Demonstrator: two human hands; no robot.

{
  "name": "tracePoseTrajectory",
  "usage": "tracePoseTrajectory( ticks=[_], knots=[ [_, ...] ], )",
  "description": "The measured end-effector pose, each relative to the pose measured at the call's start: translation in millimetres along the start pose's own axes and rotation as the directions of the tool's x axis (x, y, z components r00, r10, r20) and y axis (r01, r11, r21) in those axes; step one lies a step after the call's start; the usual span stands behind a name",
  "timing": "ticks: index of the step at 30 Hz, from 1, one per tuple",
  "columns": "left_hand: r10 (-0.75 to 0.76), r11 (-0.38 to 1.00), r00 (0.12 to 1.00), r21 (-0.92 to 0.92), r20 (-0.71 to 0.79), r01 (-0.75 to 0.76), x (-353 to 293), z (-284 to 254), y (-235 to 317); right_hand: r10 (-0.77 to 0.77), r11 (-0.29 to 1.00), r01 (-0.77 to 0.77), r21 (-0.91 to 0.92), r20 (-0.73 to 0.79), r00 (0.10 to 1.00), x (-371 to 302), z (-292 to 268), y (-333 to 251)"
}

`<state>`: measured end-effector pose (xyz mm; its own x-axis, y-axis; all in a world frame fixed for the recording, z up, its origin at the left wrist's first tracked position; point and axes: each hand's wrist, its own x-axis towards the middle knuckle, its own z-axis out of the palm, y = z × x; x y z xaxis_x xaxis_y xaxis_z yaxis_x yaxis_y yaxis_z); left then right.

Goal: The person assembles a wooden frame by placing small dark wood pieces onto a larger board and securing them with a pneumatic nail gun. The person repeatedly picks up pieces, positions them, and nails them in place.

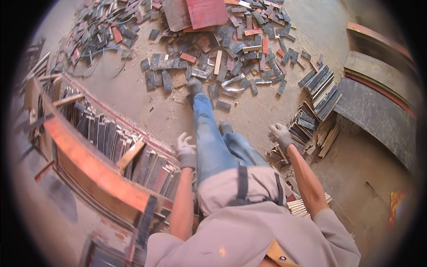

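While looking down at the floor [164, 111], left hand [185, 149]: gloved, half-open, empty, beside an orange-sided rack [95, 159] of dark strips [102, 132]
Right hand [281, 135]: gloved too, fingers loosely spread, near a messy strip pile [304, 123], can't tell if touching
Bigger strip stack [322, 91]: just past that, toward the floor's right edge
Loose blocks [167, 82]: all over the floor's far side

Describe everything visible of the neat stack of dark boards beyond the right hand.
The stack is of narrow, flat boards, seemingly wood, with dark, scuffed faces and pale edges. They lie roughly parallel and slightly staggered on the floor. It sits forward and right of the right hand, which does not touch it. A large dark panel is close on its right; whether they touch is unclear.
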<state>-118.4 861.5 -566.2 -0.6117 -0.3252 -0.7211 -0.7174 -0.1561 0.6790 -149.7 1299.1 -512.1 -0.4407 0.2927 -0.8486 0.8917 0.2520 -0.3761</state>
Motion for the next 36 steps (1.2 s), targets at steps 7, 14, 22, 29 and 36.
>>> tracePoseTrajectory(
  ticks=[7, 14, 22, 29, 36],
  knots=[
    [0.099, 0.956, 0.910, 0.214, 0.403, -0.199, 134.6, 165.4, 46.4, 0.127, 0.985, -0.133, -0.107, -0.061, 0.990, 152.5, 72.5, -89.9],
    [0.113, 0.770, 0.851, 0.496, 0.512, -0.401, 253.4, 222.2, 0.3, -0.243, 0.772, 0.223, -0.595, 0.048, 0.969, 422.0, 259.4, -202.2],
    [-0.034, 0.710, 0.734, 0.533, 0.679, -0.460, 310.5, 272.5, -21.3, -0.174, 0.674, -0.018, -0.739, -0.182, 0.968, 659.1, 439.3, -226.8],
    [-0.127, 0.823, 0.849, 0.532, 0.513, -0.199, 335.4, 278.1, 8.8, -0.251, 0.826, 0.152, -0.542, -0.114, 0.961, 631.6, 380.2, -232.5],
    [-0.022, 0.819, 0.843, 0.493, 0.537, -0.293, 344.1, 288.2, 10.4, -0.256, 0.810, -0.125, -0.573, -0.537, 0.804, 752.1, 237.4, -310.5]
  ],
)
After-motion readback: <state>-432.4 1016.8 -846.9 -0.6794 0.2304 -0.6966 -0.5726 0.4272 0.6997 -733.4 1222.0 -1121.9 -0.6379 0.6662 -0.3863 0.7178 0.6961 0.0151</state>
